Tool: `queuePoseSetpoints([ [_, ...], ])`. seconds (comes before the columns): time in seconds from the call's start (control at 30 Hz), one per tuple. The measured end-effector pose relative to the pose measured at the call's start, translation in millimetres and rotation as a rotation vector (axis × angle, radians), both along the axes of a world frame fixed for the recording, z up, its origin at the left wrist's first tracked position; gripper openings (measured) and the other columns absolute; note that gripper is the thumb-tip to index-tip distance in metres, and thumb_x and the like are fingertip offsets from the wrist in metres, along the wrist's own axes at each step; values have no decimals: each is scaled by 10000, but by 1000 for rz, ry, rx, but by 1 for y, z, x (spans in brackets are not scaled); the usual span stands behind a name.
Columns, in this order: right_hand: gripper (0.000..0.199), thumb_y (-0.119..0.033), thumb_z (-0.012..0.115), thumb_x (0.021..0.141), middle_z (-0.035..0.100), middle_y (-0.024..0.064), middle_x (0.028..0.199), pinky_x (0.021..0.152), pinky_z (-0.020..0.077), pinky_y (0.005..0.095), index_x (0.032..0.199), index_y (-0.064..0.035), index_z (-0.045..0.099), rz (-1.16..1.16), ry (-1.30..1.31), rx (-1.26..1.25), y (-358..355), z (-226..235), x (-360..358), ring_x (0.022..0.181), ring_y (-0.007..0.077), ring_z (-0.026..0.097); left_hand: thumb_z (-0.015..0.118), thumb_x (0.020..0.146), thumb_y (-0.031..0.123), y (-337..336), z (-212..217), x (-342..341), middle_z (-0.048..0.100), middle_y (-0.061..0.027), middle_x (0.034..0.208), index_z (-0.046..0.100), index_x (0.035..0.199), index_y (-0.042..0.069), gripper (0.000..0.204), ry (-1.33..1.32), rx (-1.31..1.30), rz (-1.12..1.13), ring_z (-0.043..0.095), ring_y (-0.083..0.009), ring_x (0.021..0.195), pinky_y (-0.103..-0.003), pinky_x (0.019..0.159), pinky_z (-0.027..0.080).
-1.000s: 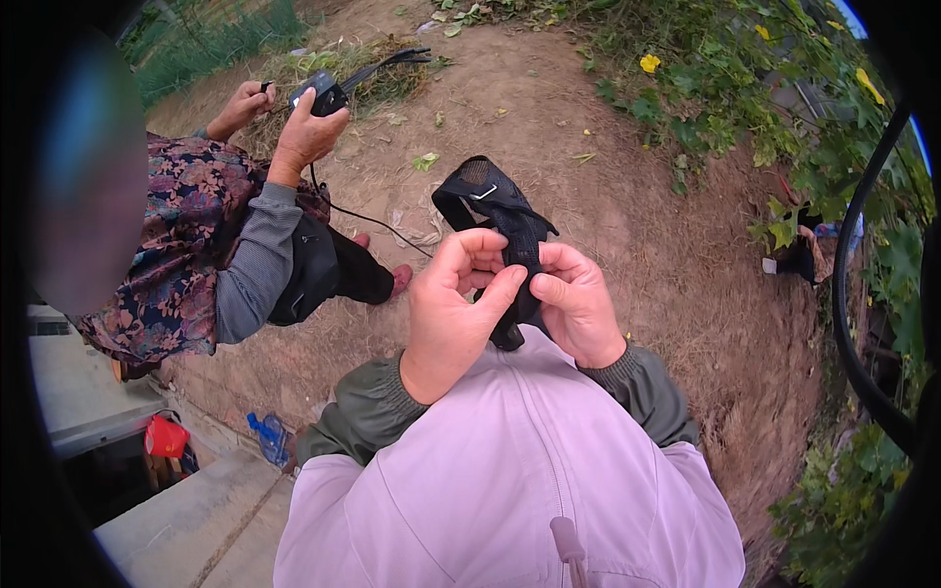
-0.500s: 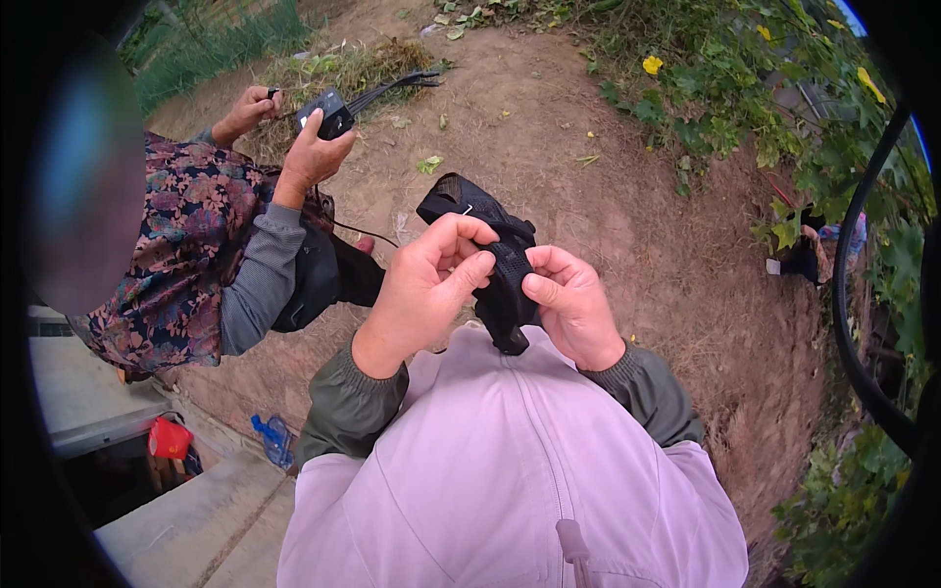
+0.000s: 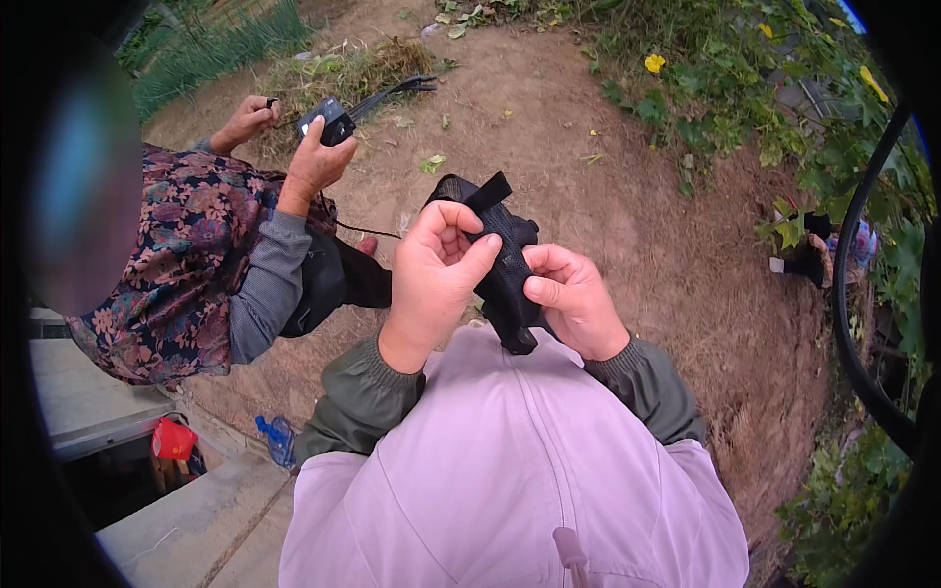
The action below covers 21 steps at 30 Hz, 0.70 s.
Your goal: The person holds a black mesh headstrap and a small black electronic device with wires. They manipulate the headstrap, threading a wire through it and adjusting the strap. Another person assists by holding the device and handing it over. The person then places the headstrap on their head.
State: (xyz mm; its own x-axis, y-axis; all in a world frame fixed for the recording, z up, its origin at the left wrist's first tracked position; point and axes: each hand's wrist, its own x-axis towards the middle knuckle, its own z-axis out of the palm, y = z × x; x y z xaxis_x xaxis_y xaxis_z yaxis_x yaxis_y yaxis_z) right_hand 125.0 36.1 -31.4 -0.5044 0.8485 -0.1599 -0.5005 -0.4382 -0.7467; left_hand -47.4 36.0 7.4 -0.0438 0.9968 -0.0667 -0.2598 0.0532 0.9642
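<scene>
A black mesh pouch [image 3: 507, 277] hangs in front of my chest between my two hands. My left hand [image 3: 428, 284] pinches its upper left side, thumb and curled fingers pressed together, and a short flat black strap [image 3: 489, 192] sticks up just above those fingers. On the other edge, my right hand [image 3: 578, 306] grips the pouch between thumb and fingers. The pouch's lower end reaches down to the front of my light pink top [image 3: 510, 441]. What lies inside the pouch cannot be made out.
At left a person in a floral vest [image 3: 196, 245] holds a dark box [image 3: 328, 122] with black cables. Dirt ground [image 3: 667, 265] lies ahead, leafy vines [image 3: 725, 98] at right. A red container [image 3: 173, 439] and blue plastic item [image 3: 279, 438] are at lower left.
The black strap now stands up above my left hand, pointing to the upper right. My left hand has shifted slightly right and the pouch has turned a little. My right hand stays on the pouch.
</scene>
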Motion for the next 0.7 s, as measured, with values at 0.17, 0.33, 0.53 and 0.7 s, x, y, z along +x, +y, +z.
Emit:
queuePoseSetpoints([
  [0.17, 250, -80, 680, 826, 627, 22, 945, 766, 485, 255, 1041, 12, 591, 6, 134, -38, 3, 0, -2, 842, 92, 583, 595, 864, -28, -2, -6, 3, 562, 16, 852, 521, 963, 16, 131, 160, 143, -10, 531, -31, 746, -172, 664, 441],
  [0.33, 243, -70, 680, 828, 632, 29, 942, 756, 492, 241, 1041, 2, 586, -64, 98, -93, 3, 9, -10, 838, 89, 593, 619, 858, 0, -11, 5, 4, 610, -15, 899, 548, 1110, -23, 262, 151, 133, 10, 565, -59, 785, -199, 732, 468],
  [0.53, 217, -51, 703, 803, 622, 14, 881, 723, 488, 225, 968, -31, 563, -112, 76, -54, 5, 11, -11, 773, 79, 590, 620, 845, -20, -11, 3, 3, 643, -62, 954, 474, 1212, -27, 395, 142, 168, -45, 592, -80, 855, -217, 782, 472],
  [0.7, 223, -51, 727, 776, 614, 8, 848, 717, 483, 222, 911, -45, 548, -66, 109, -24, 5, 8, -4, 764, 76, 586, 625, 841, -21, -9, 13, -1, 648, -57, 924, 476, 1191, -21, 381, 5, 10, -167, 598, -77, 842, -216, 754, 482],
])
